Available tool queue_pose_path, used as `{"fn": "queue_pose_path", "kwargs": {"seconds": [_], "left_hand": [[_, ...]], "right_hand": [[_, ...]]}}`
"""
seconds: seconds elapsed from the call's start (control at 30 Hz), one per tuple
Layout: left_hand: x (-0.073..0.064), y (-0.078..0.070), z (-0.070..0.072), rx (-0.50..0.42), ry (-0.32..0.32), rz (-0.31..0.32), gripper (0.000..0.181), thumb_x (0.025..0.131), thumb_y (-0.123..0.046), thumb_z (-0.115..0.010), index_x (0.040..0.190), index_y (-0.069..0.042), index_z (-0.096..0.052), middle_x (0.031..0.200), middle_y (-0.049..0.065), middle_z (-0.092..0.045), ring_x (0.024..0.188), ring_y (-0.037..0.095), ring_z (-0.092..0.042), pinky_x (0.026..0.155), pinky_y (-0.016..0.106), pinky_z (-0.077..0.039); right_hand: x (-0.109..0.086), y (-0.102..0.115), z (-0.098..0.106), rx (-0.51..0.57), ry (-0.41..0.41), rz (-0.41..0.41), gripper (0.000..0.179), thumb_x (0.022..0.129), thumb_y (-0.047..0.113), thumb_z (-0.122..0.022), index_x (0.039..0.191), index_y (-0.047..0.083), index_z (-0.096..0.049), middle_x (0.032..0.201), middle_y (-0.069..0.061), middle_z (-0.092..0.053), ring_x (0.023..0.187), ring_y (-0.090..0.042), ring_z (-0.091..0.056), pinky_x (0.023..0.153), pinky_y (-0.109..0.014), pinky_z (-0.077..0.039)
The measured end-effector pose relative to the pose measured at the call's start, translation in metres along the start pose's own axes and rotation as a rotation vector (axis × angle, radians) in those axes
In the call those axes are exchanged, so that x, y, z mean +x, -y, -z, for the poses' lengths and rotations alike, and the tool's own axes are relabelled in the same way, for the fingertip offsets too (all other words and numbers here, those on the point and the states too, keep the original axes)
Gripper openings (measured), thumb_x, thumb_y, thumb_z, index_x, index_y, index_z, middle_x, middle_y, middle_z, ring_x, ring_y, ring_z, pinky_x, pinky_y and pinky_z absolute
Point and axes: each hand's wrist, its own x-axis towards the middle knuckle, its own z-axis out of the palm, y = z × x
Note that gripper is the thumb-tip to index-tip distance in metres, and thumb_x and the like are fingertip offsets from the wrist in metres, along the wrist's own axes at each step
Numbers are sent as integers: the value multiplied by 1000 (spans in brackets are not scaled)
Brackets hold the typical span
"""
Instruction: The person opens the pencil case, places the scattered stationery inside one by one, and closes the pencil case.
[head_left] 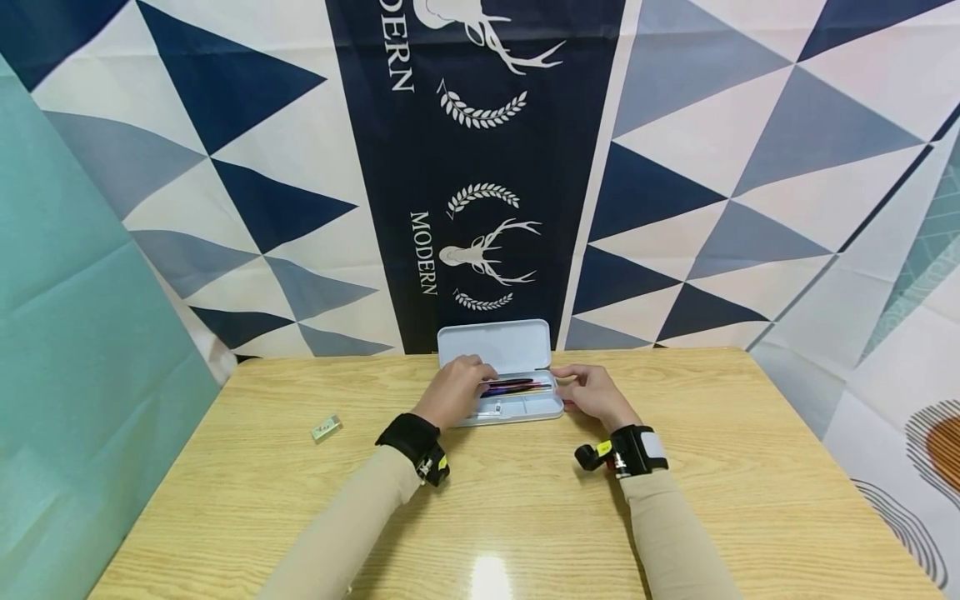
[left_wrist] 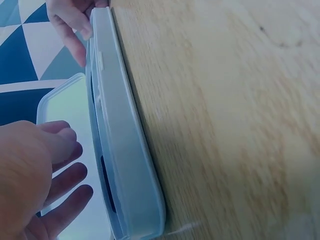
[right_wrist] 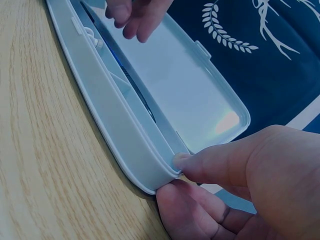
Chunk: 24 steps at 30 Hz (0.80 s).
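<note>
A pale blue pencil case (head_left: 534,409) lies on the table with its lid (head_left: 495,346) tipped back against the wall cloth. Several slim pens or pencils (head_left: 517,387) lie in its rear compartment; a small white item (right_wrist: 93,40) shows in the front one. My right hand (head_left: 596,396) grips the case's right end, thumb (right_wrist: 205,165) on the rim and fingers against the outside of the corner. Over the left part of the case hovers my left hand (head_left: 456,390), its fingers (left_wrist: 67,180) loosely bent with nothing between them in the left wrist view.
A small pale green and white block (head_left: 326,428), like an eraser, lies on the wooden table (head_left: 525,508) left of the case. Patterned cloth (head_left: 480,167) hangs right behind the table's back edge. Both wrists wear black straps with cameras (head_left: 592,456).
</note>
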Motion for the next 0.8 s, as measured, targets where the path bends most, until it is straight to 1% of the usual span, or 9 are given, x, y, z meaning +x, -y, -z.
{"fn": "queue_pose_path", "kwargs": {"seconds": [0.07, 0.13, 0.23, 0.33, 0.5, 0.57, 0.67, 0.73, 0.8], "left_hand": [[-2, -3, 7, 13, -3, -16, 19, 101, -7, -83, 119, -11, -86, 108, 6, -83, 102, 21, -78, 93, 38, -66], [-3, 3, 0, -12, -3, -8, 19, 101, -10, -84, 120, -11, -86, 108, 6, -83, 102, 21, -78, 94, 37, -66], [-4, 25, -26, -51, -10, -7, 16, 103, -17, -83, 119, -17, -87, 107, 1, -81, 99, 17, -76, 92, 34, -66], [-8, 36, -40, -40, -14, -17, 15, 104, -18, -82, 118, -18, -86, 107, -1, -80, 100, 17, -75, 93, 34, -66], [-23, 22, -18, 66, -32, -62, 14, 105, -19, -80, 118, -17, -86, 105, 2, -79, 97, 19, -74, 86, 39, -65], [-31, 8, 0, 90, -39, -79, 14, 104, -17, -82, 117, -15, -86, 104, 4, -78, 96, 21, -73, 82, 41, -64], [-40, 0, 14, 71, -59, -99, 12, 103, -14, -82, 114, -13, -85, 103, 5, -77, 94, 23, -73, 81, 43, -64], [-47, -12, 32, 49, -36, -81, 12, 103, -11, -82, 114, -9, -84, 104, 8, -78, 97, 26, -73, 86, 42, -66], [-52, -16, 41, 51, -13, -57, 12, 103, -12, -82, 115, -9, -83, 106, 8, -78, 99, 26, -74, 88, 42, -66]], "right_hand": [[0, 0, 0, 1, -2, -1, 47, 105, 4, -71, 152, -1, -68, 98, -7, -63, 82, -13, -63, 71, -18, -59], [-1, 0, 0, -1, 0, 3, 47, 105, 4, -71, 152, -2, -67, 98, -7, -63, 83, -13, -63, 71, -18, -59], [-1, 0, 1, -1, 1, 4, 48, 105, 4, -71, 152, -2, -67, 98, -7, -63, 82, -13, -63, 71, -19, -59], [-1, 0, 0, 2, 1, 3, 48, 105, 4, -71, 152, -2, -67, 98, -7, -63, 82, -13, -63, 70, -19, -59], [0, 0, -1, -2, 1, -2, 47, 105, 4, -71, 152, -1, -68, 102, -8, -64, 83, -13, -63, 71, -19, -59], [0, 0, -1, -4, 0, -4, 47, 105, 5, -71, 152, -1, -68, 102, -8, -64, 84, -14, -63, 71, -20, -59], [0, 0, 0, -1, 0, -2, 47, 105, 5, -71, 152, -1, -68, 102, -8, -64, 83, -14, -62, 71, -20, -59], [0, 0, 0, 3, -2, 0, 47, 105, 5, -71, 152, -1, -68, 101, -8, -63, 83, -14, -62, 70, -20, -58], [0, -1, 0, 2, 0, -1, 47, 105, 5, -71, 152, -1, -68, 100, -7, -63, 83, -14, -62, 71, -20, -58]]}}
